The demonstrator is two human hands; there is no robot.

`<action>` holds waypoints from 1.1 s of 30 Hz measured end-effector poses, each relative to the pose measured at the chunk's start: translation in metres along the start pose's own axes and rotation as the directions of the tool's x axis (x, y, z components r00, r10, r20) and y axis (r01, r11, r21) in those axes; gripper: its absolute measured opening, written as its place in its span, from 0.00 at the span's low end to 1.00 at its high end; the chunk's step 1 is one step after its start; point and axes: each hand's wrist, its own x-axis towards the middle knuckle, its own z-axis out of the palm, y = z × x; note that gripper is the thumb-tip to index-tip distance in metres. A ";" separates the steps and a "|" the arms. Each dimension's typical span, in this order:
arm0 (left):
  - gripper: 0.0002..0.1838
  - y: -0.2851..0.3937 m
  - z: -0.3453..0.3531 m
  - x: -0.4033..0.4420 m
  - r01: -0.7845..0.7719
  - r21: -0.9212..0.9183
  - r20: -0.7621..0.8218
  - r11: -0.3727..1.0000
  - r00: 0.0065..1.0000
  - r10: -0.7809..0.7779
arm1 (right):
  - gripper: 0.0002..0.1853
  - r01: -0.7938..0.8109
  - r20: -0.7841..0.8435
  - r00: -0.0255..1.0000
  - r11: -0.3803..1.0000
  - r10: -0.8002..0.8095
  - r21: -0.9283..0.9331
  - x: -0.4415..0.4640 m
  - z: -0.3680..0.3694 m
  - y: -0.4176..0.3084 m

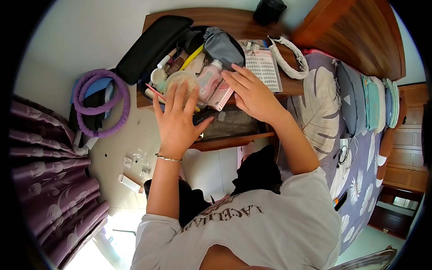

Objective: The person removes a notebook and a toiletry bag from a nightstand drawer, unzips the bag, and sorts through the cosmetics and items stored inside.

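A black cosmetic case (150, 47) lies with its lid up on a wooden nightstand (216, 17), packed with several items. My left hand (177, 118), a bracelet at its wrist, is spread over a round translucent container (183, 80) at the front of the case. My right hand (255, 95) has its fingers stretched out beside a pink bottle (209, 80) and a pink checkered box (222, 96); whether the fingertips touch them I cannot tell. Behind these lie a yellow stick-shaped item (192, 57) and a grey pouch (222, 47).
On the nightstand's right are a tray of false lashes (263, 68) and a white headband (290, 58). Below, a drawer (234, 143) is pulled out. Purple rings (121, 118) hang at left. A white tube (130, 183) lies on the floor. The bed (355, 180) is at right.
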 end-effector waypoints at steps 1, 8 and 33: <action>0.38 0.000 0.001 0.000 -0.001 0.005 -0.004 1.000 1.000 0.001 | 0.27 -0.030 -0.014 0.999 0.999 0.030 0.026 -0.002 -0.002 -0.001; 0.38 0.007 0.001 -0.002 0.042 0.092 -0.012 0.995 0.999 -0.041 | 0.17 -0.315 -0.275 0.864 0.880 0.421 0.356 0.023 -0.005 0.043; 0.40 -0.008 -0.001 -0.006 0.044 -0.079 -0.003 0.996 0.999 -0.045 | 0.13 -0.598 -0.160 0.796 0.800 0.584 -0.051 0.129 -0.022 0.041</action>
